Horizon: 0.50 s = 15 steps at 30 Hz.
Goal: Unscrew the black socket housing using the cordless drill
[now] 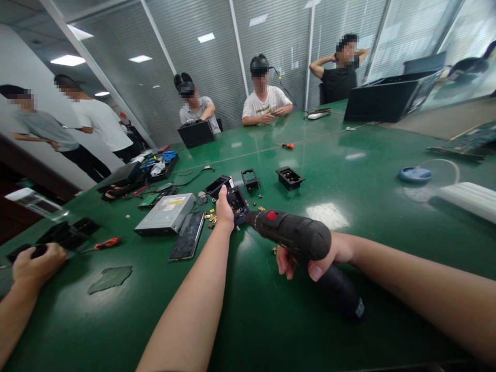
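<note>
Power drill (289,232) above a green counter (116,328), seen from the wearer's own viewpoint: the right hand (334,253) curls around its grip, and its nose points away, toward a small open black housing (239,205). The left hand (223,209) grips that housing at its left side, thumb up along the edge and the other fingers mostly hidden, seemingly bracing it against the drill's push. The drill's tip meets the housing's right side; whether it touches a screw is too small to tell. Loose brass pieces (211,217) lie just beside the left hand, perhaps put there to be within easy reach. Two similar black frames, one nearer (250,179) and one farther right (290,178), sit beyond, apart from the working spot. Left of the wearer's forearm, a silver disc drive (168,213) lies flat beside a dark slab (188,236), seemingly set aside. Farther left, near an orange-handled screwdriver (107,243), another person's hand (41,262) closes around a dark object. More people sit across the counter.
</note>
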Motion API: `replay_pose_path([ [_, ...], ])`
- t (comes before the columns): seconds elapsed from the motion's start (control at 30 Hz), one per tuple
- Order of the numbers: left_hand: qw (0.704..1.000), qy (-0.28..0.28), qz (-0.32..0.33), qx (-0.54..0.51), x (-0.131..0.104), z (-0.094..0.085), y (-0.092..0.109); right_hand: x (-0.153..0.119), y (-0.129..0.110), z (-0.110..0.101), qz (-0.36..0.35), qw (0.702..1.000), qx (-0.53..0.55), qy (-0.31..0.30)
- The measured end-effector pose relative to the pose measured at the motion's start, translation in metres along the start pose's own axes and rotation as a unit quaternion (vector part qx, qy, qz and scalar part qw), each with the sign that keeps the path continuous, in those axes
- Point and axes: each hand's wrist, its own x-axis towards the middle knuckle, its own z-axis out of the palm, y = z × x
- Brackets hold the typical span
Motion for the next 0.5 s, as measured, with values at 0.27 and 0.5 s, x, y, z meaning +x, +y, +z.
replay_pose_path([
  [0.27, 1.000, -0.007, -0.001, -0.003, 0.0021, -0.0020, -0.0006, -0.0008, -0.0009, 0.0001, -0.004, 1.000, 0.000, 0.000],
  [0.5, 1.000, 0.001, 0.005, -0.010, 0.0007, 0.0010, -0.0011, 0.0009, 0.0005, 0.0001, -0.009, 1.000, -0.004, 0.000],
])
